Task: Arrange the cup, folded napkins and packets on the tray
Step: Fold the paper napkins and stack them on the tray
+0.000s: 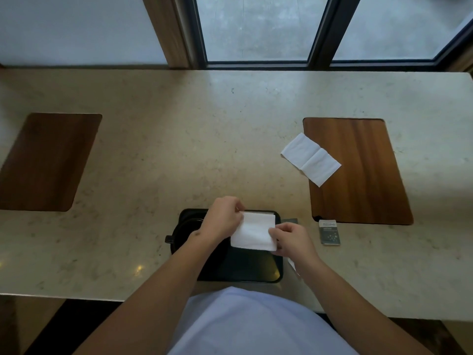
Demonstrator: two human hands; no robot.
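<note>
Both hands, left hand point(223, 218) & right hand point(291, 240), fingers pinching folded napkin point(254, 233) over black tray point(266, 274); 2nd napkin point(310, 159) and packet point(329, 232) on worktop point(179, 139) to the right

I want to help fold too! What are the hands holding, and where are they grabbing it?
Both hands hold one white napkin over the black tray: left hand pinches its far-left corner, right hand its right edge.
</note>
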